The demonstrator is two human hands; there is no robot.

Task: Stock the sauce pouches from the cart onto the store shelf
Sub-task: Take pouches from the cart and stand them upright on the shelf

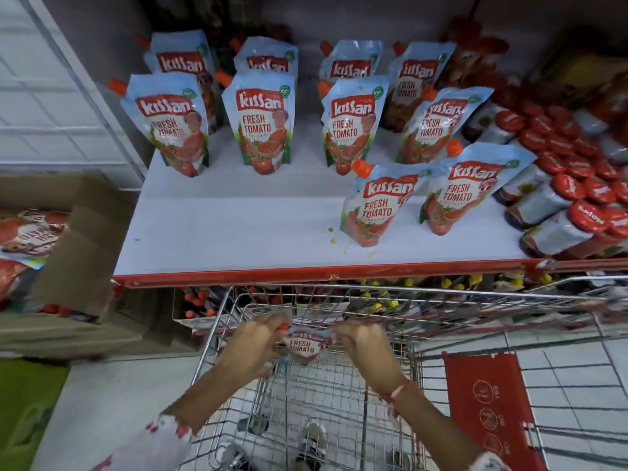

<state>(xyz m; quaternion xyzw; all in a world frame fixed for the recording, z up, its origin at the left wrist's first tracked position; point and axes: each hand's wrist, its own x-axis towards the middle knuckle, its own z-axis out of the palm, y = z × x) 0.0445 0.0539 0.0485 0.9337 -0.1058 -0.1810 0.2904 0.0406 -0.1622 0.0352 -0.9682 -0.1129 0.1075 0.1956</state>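
Both hands hold one tomato sauce pouch (303,346) above the wire cart (339,396). My left hand (253,341) grips its top left corner by the red cap, while my right hand (365,343) grips its top right corner. Several matching blue pouches with red labels stand upright on the white shelf (238,226), in rows toward the back. The nearest standing pouch (377,207) is at the front right, with another (465,192) beside it.
Red-capped jars (564,198) fill the shelf's right side. An open cardboard box (68,249) with more pouches sits at the left. A small sauce stain (339,241) marks the shelf. The cart's red child-seat flap (489,409) hangs at the right. My shoes show through the cart floor.
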